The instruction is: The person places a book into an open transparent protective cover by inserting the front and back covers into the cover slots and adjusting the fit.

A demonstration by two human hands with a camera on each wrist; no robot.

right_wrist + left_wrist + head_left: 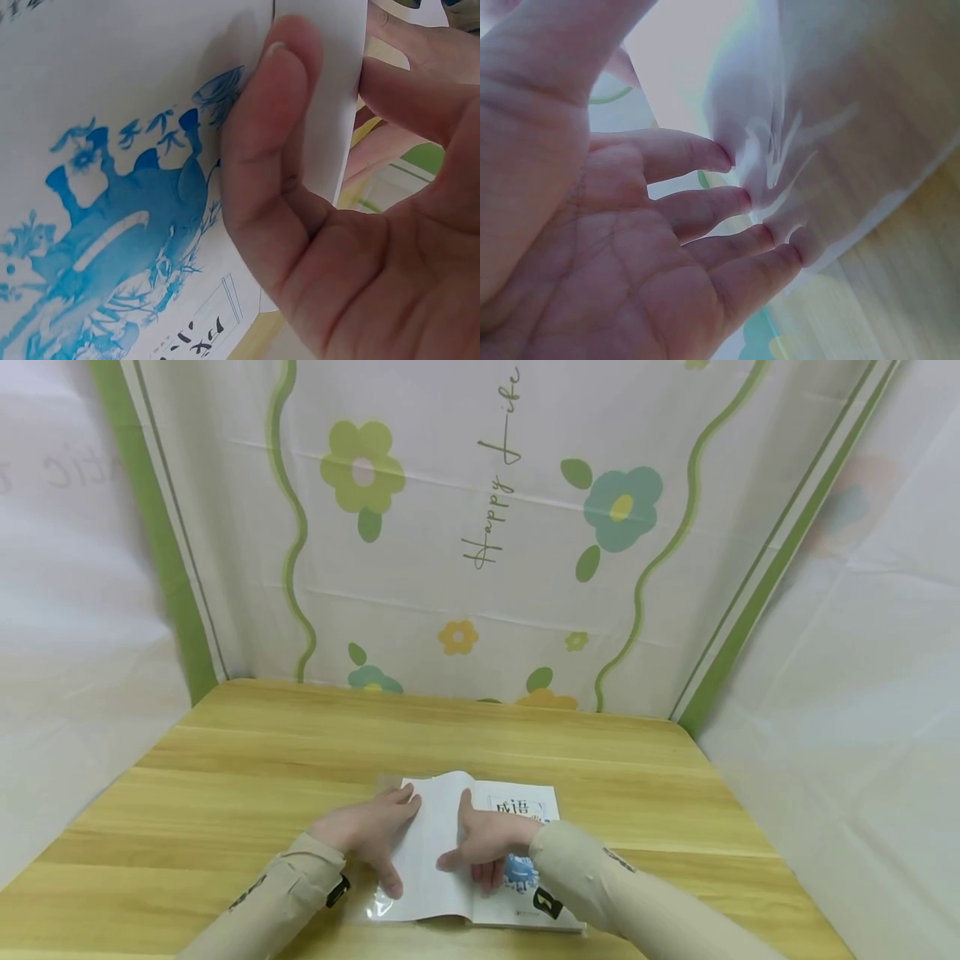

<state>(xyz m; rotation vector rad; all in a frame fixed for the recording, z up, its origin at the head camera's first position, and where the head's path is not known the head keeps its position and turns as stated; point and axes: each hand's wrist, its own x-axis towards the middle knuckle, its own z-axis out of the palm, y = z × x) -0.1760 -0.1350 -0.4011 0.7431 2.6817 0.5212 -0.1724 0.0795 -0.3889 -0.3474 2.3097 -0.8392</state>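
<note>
An open book (534, 906) lies on the wooden table, its title page bearing large characters and a blue drawing (135, 210) of an animal. To its left, a white leaf (435, 897) bulges up slightly near the fold. My left hand (378, 831) presses this leaf's outer edge; in the left wrist view its outstretched fingertips push into a wrinkled clear plastic cover (855, 157). My right hand (487, 839) touches the leaf near the fold with extended thumb and index finger. Its other fingers bend over the title page.
The wooden table (262, 752) extends around the book, more of it behind than in front. White curtains printed with flowers (465, 593) hang behind the table and at both sides. Both forearms wear beige sleeves (270, 893) with small black devices at the wrists.
</note>
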